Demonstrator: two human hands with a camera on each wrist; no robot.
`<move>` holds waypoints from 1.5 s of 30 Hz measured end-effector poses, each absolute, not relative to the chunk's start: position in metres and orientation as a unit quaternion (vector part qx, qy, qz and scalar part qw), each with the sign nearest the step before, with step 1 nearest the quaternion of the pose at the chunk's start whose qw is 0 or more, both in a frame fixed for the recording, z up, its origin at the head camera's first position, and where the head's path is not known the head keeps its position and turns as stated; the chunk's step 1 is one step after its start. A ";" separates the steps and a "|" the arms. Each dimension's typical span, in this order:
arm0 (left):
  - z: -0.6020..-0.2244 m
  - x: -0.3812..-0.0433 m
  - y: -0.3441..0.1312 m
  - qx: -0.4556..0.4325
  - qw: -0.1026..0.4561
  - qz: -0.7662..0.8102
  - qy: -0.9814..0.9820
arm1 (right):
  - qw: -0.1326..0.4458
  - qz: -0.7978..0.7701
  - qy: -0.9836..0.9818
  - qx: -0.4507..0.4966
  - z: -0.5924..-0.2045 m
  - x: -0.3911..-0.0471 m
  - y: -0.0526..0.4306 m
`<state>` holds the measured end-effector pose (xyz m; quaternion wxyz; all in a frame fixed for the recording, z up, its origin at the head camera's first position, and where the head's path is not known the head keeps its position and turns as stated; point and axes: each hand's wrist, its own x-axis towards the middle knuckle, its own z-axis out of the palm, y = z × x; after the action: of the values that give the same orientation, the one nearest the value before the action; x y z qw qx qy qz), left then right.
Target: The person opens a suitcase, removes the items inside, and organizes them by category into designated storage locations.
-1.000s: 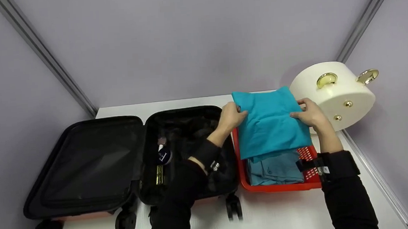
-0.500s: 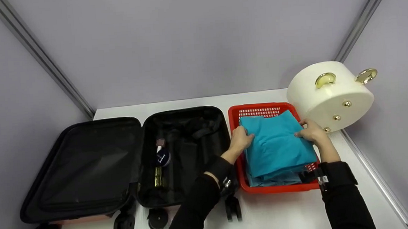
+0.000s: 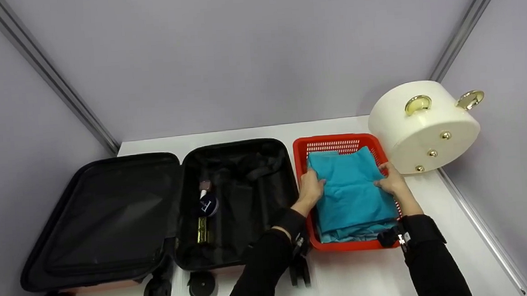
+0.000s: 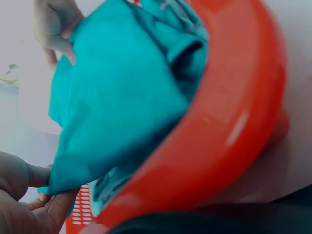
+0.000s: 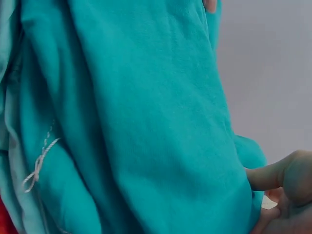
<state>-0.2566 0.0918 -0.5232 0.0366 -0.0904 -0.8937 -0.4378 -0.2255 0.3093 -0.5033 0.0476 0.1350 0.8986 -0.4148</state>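
A folded turquoise garment (image 3: 353,197) lies on top of other clothes in the red plastic basket (image 3: 299,152). My left hand (image 3: 311,187) pinches its left edge. In the left wrist view the thumb and fingers of that left hand (image 4: 36,195) close on a corner of the cloth. My right hand (image 3: 392,180) grips the opposite edge; the right wrist view shows this right hand (image 5: 287,187) with the thumb on the fabric. A thin white knotted cord (image 5: 36,170) hangs by the folds. Paler blue clothing (image 5: 9,105) shows underneath, mostly covered.
An open suitcase with black lining (image 3: 239,204) lies left of the basket, its other half (image 3: 107,217) further left. Inside are a dark blue round item (image 3: 209,205) and a gold box (image 3: 202,229). A cream round case (image 3: 422,129) with gold handles stands at right.
Both hands have lowered the turquoise garment from above the basket down into it, onto the clothes there. Over the last half second the hands have shifted only slightly.
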 end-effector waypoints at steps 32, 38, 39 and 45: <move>-0.553 -0.258 0.115 -0.111 0.035 -0.070 -0.991 | 0.134 -0.143 0.971 0.136 -0.514 -0.230 0.286; -0.501 -0.230 0.091 -0.178 0.042 -0.074 -0.980 | 0.112 -0.143 0.975 0.127 -0.494 -0.220 0.284; -0.495 -0.228 0.087 -0.187 0.036 -0.077 -0.979 | 0.109 -0.149 0.975 0.121 -0.490 -0.218 0.283; -0.472 -0.207 0.065 -0.228 -0.003 -0.121 -0.966 | 0.094 -0.184 0.977 0.060 -0.470 -0.196 0.273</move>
<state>-0.2070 0.0650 -0.4722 -0.0028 -0.2279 -0.9662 -0.1205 -0.1956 0.2731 -0.4700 0.0935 0.0604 0.9766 -0.1842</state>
